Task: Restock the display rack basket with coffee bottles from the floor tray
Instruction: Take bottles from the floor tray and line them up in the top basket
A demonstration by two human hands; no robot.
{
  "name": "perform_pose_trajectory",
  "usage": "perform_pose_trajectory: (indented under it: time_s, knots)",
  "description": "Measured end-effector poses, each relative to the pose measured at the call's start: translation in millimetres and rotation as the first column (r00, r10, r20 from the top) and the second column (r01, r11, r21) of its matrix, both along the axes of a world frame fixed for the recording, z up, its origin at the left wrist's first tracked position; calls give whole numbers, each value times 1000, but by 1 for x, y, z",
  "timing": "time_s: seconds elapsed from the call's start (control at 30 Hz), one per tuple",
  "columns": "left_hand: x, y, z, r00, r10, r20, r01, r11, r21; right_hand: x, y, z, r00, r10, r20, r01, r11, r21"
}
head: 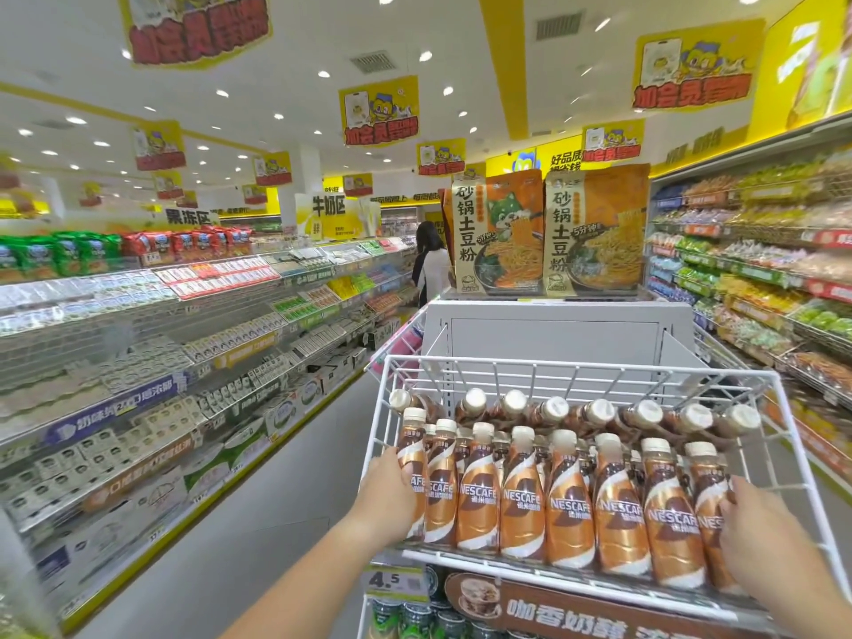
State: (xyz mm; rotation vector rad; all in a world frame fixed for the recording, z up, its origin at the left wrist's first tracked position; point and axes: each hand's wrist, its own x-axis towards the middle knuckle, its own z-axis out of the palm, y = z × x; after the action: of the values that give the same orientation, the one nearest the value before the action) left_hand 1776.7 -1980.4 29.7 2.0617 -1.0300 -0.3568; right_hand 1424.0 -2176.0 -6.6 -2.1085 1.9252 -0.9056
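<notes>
Two bare hands press on the ends of a front row of brown-and-orange plastic Nescafé coffee bottles [567,505] standing upright in the white wire display rack basket [576,366]. The left hand [392,495] wraps the leftmost bottle; the right hand [760,532] lies flat against the rightmost one. More bottles lie on their sides behind. A yellow price tag [396,581] hangs below the basket.

White wire basket [571,364]: one. Nescafé coffee bottles [523,495]: eight upright along front edge, second upright row behind partly hidden, eight lying along rear edge. Hands: two, left hand [392,493], right hand [760,541]. Potato noodle packs [594,232] atop rack: two. Price tag [396,581]: one.
</notes>
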Motion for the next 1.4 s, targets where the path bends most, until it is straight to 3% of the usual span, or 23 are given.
perform_pose_trajectory:
  time_s: [0.3,0.5,0.7,0.93,1.4]
  knots:
    - [-9,9,-7,976,-80,202,94,994,-61,-3,0,1,995,86,-59,-84,996,33]
    - [-5,19,-8,990,-58,130,79,984,-162,-8,2,3,993,115,16,-115,992,49]
    - [-10,22,-19,994,-58,87,80,959,-271,-20,12,12,979,114,171,-143,975,172]
    - [-6,18,-29,990,-31,138,59,977,-203,-21,32,15,935,161,315,-240,943,229]
    - [0,28,-26,959,-123,256,164,976,-146,-11,38,16,968,160,193,-204,951,231]
